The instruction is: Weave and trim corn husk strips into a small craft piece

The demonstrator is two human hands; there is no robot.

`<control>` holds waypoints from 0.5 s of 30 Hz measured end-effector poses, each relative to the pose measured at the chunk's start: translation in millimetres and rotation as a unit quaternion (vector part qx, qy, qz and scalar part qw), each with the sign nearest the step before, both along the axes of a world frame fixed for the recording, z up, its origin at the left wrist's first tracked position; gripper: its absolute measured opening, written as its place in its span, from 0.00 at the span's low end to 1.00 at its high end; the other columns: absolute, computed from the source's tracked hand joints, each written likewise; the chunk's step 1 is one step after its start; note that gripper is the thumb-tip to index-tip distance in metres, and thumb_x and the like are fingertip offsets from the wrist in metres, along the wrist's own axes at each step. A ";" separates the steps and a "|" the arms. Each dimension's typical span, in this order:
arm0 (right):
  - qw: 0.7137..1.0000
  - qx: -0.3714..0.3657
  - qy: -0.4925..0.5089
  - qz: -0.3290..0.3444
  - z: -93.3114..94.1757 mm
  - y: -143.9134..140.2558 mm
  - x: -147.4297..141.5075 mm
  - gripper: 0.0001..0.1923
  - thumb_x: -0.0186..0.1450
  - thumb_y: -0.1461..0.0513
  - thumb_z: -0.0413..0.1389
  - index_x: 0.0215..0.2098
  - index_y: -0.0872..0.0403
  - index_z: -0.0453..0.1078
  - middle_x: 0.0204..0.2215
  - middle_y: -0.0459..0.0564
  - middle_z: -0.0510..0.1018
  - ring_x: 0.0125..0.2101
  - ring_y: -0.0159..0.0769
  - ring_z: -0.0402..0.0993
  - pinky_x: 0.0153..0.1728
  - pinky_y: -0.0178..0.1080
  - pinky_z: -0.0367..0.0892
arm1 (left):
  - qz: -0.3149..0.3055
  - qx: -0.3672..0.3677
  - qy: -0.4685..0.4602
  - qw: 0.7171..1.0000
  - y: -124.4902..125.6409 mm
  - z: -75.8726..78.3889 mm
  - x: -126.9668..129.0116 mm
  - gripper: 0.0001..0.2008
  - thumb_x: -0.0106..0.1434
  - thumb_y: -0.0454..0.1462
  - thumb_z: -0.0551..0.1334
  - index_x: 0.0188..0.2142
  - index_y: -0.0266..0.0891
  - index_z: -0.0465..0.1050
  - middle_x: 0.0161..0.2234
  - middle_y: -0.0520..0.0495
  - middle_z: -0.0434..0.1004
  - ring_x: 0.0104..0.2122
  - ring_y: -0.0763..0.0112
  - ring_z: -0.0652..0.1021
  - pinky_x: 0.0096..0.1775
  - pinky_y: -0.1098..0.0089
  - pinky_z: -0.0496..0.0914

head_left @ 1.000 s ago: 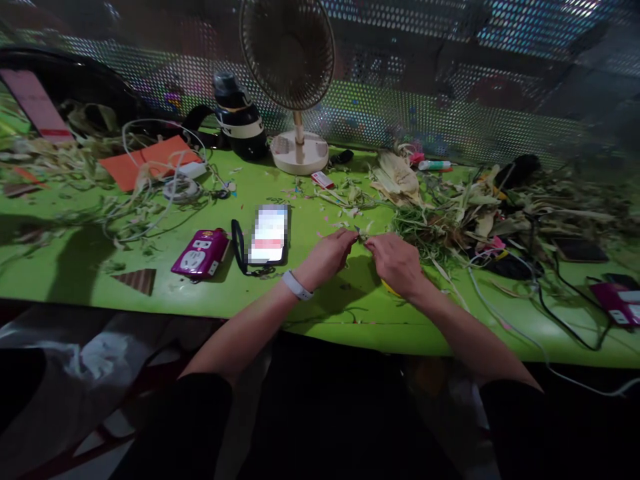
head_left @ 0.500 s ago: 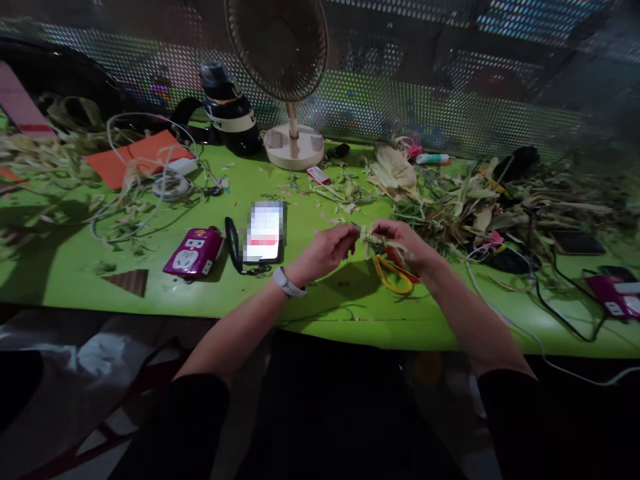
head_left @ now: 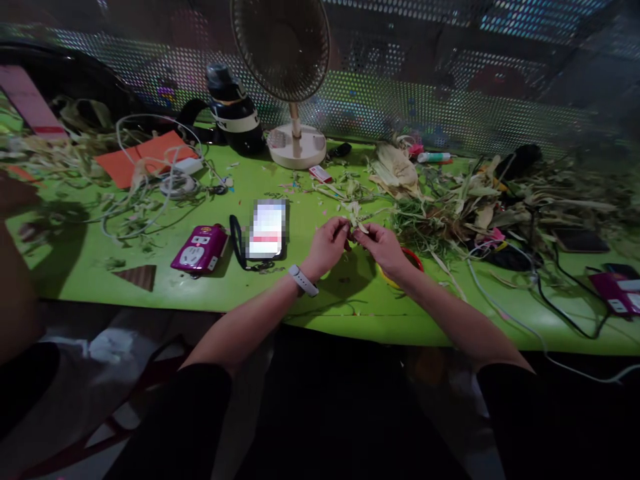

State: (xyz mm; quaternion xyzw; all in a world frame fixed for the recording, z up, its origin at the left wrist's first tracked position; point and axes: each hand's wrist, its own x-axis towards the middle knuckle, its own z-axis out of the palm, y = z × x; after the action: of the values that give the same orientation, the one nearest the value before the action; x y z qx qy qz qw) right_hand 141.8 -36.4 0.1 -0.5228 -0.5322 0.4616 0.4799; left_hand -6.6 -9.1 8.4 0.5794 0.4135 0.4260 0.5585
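My left hand [head_left: 329, 245] and my right hand [head_left: 381, 245] meet over the green table [head_left: 250, 287], both pinching a small pale strip of dried husk [head_left: 356, 223] between their fingertips. A white band sits on my left wrist. Scissors with yellow and red handles [head_left: 406, 261] lie on the table under my right hand, mostly hidden. A phone [head_left: 268, 229] with a lit screen lies just left of my left hand.
A heap of husks and green strips [head_left: 465, 200] fills the right. A desk fan [head_left: 293, 80] and a dark bottle [head_left: 235, 117] stand at the back. A purple power strip [head_left: 199, 248], white cables [head_left: 150, 180], orange paper [head_left: 145, 157]; another person's arm [head_left: 15, 280] at far left.
My hands drew closer together and my right hand lowered over the scissors, hiding most of them. An arm of another person came into view at the left edge.
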 end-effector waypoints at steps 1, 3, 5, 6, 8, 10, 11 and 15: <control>0.998 0.034 -0.054 -0.008 1.2 -1.1 1.8 0.21 0.58 0.44 0.61 0.31 0.52 0.70 0.29 0.46 0.75 0.32 0.34 0.68 0.37 0.39 0.65 | -0.004 -0.042 -0.027 0.999 1.1 0.1 -0.1 0.02 0.66 0.32 0.57 0.34 0.37 0.66 0.25 0.55 0.71 0.21 0.81 0.71 0.29 0.77 0.68; 0.980 0.108 -0.167 -0.019 3.8 -4.2 5.1 0.16 0.64 0.48 0.57 0.32 0.52 0.70 0.32 0.49 0.74 0.35 0.36 0.68 0.41 0.41 0.65 | -0.009 -0.121 -0.079 0.989 3.2 1.4 -1.3 0.03 0.66 0.34 0.58 0.34 0.37 0.65 0.27 0.54 0.73 0.24 0.81 0.75 0.32 0.76 0.71; 0.953 0.170 -0.249 -0.020 5.5 -7.8 7.0 0.13 0.67 0.52 0.54 0.32 0.52 0.70 0.32 0.50 0.74 0.37 0.38 0.69 0.43 0.43 0.65 | -0.004 -0.169 -0.114 0.979 4.5 3.4 -2.9 0.04 0.65 0.34 0.60 0.34 0.38 0.64 0.29 0.54 0.76 0.26 0.80 0.77 0.36 0.74 0.72; 0.942 0.192 -0.273 -0.020 5.8 -9.3 7.4 0.12 0.68 0.54 0.53 0.33 0.53 0.70 0.32 0.51 0.74 0.38 0.39 0.69 0.43 0.43 0.65 | 0.001 -0.181 -0.125 0.976 4.7 4.4 -3.5 0.04 0.64 0.33 0.61 0.34 0.38 0.65 0.29 0.54 0.76 0.27 0.80 0.78 0.38 0.74 0.72; 0.929 0.216 -0.298 -0.035 5.0 -11.2 7.3 0.11 0.69 0.55 0.51 0.34 0.52 0.69 0.33 0.52 0.74 0.37 0.38 0.70 0.42 0.43 0.66 | 0.013 -0.188 -0.138 0.972 4.2 5.8 -3.8 0.03 0.64 0.33 0.61 0.34 0.38 0.66 0.31 0.53 0.78 0.31 0.79 0.79 0.40 0.74 0.71; 0.927 0.219 -0.299 -0.057 3.2 -11.7 7.0 0.11 0.68 0.54 0.52 0.35 0.52 0.68 0.34 0.51 0.74 0.34 0.37 0.70 0.39 0.42 0.68 | 0.028 -0.182 -0.147 0.972 3.1 5.8 -3.1 0.01 0.64 0.32 0.61 0.34 0.38 0.68 0.32 0.52 0.78 0.35 0.77 0.80 0.42 0.74 0.70; 0.929 0.216 -0.293 -0.067 2.2 -11.6 7.0 0.11 0.67 0.53 0.53 0.36 0.52 0.68 0.34 0.51 0.74 0.33 0.36 0.70 0.37 0.41 0.68 | 0.034 -0.173 -0.151 0.973 2.6 5.2 -2.5 0.01 0.64 0.33 0.61 0.34 0.38 0.69 0.32 0.51 0.78 0.37 0.76 0.80 0.43 0.73 0.70; 0.944 0.193 -0.251 -0.096 -0.6 -10.1 7.3 0.16 0.64 0.51 0.57 0.43 0.52 0.65 0.37 0.52 0.75 0.30 0.34 0.71 0.31 0.40 0.69 | 0.042 -0.124 -0.155 0.979 1.9 -1.7 0.5 0.02 0.63 0.33 0.62 0.34 0.38 0.73 0.35 0.50 0.79 0.41 0.73 0.78 0.49 0.69 0.68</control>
State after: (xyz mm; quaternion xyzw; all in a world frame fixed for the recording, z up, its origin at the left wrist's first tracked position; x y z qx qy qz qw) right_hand 149.1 -46.4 -0.4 -0.5676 -0.6618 0.1559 0.4644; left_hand -6.1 -7.2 6.8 0.4146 0.3952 0.4789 0.6653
